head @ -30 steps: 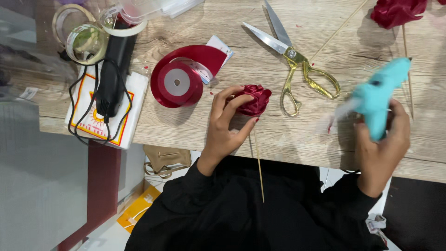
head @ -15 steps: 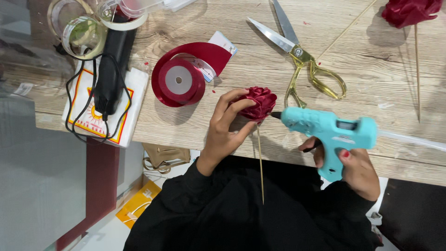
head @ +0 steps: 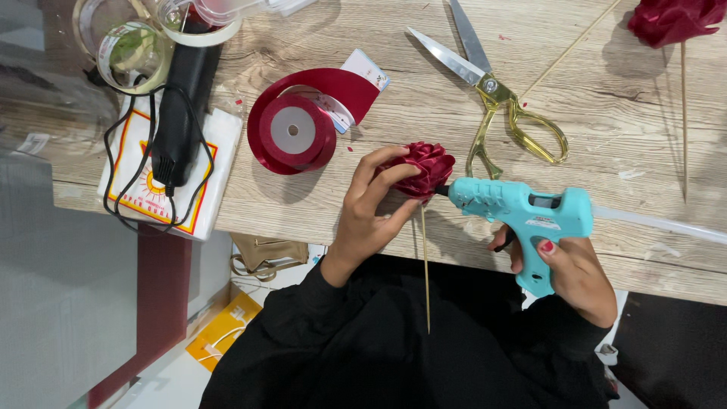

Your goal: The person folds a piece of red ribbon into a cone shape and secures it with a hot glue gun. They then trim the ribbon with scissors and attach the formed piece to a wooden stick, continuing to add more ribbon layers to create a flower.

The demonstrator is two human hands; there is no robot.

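Ribbon rose (head: 428,168) — dark red, folded satin petals — sits at the near edge of the desk (head: 621,121), pinched in the left hand (head: 372,204), whose fingers (head: 382,182) curl around its left side and hold it fast. A thin wooden stick (head: 425,265) runs down from the flower past the desk edge and over the black sleeves. On the right, the right hand (head: 564,265) is wrapped tight around the grip of a turquoise glue gun (head: 522,216), one finger at the trigger — the nozzle tip touches the rose's right side. A pale glue stick (head: 659,225) juts out of the gun's back toward the right. Just left of the rose lies a spool of dark red ribbon (head: 291,132) with a loose tail curving over it. Farther back, gold-handled scissors (head: 492,91) lie open on the wood. A second red rose (head: 674,19) on its own stick rests at the far right corner. At the far left, a black corded tool (head: 182,98) lies on a white packet (head: 204,189), with rolls of clear tape (head: 129,45) beyond it.
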